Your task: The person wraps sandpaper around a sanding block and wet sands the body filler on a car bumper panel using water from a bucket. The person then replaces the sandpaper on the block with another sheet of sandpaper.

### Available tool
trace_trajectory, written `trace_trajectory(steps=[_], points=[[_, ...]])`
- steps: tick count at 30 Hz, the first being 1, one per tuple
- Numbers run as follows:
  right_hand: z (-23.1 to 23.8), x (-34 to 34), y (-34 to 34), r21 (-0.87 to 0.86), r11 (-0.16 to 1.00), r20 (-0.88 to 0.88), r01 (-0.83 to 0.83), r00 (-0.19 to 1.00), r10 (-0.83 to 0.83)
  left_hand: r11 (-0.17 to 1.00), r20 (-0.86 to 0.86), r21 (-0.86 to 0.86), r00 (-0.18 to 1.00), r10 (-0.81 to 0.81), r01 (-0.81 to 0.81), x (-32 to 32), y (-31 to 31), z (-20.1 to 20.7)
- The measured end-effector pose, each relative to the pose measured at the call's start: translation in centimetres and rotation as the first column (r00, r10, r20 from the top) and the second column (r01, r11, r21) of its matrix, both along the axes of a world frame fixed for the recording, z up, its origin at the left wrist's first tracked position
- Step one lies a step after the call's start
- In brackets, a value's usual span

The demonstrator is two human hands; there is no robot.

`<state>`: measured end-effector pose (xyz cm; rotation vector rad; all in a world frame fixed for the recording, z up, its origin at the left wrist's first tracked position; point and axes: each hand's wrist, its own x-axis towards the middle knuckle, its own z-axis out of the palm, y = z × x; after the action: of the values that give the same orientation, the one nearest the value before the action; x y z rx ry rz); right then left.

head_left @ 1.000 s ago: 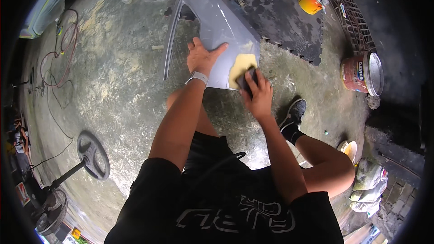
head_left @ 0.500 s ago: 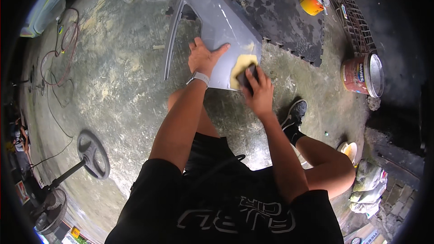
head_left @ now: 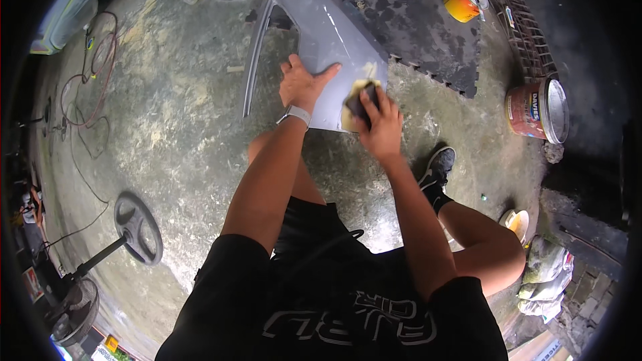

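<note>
The grey car panel (head_left: 321, 40) lies at twelve o'clock from the middle of the view. Near its lower edge, at one o'clock, is a cream patch (head_left: 348, 119). The right hand (head_left: 382, 124) grips a dark block (head_left: 363, 102) against that patch; the left hand (head_left: 302, 85) rests spread on the panel, gripping nothing. The rubbing seems partway along: the patch is spread on, with a pale smear (head_left: 370, 69) above it, but its outline stands out. How smooth it is, I cannot tell.
</note>
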<state>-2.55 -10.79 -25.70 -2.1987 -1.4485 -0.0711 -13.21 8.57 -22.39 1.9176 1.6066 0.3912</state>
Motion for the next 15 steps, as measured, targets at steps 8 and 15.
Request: trace_trajectory(steps=[8, 15], points=[[-0.9, -1.9, -1.2, -0.020, 1.000, 0.029, -0.013, 0.999, 0.014, 1.000, -0.014, 0.000, 1.000, 0.002, -0.002, -0.4, 0.2, -0.3], [0.1, 0.8, 3.0, -0.003, 1.000, 0.030, -0.004, 1.000, 0.005, 1.000, -0.001, 0.002, 1.000, 0.012, -0.012, 0.2, 0.1, -0.1]])
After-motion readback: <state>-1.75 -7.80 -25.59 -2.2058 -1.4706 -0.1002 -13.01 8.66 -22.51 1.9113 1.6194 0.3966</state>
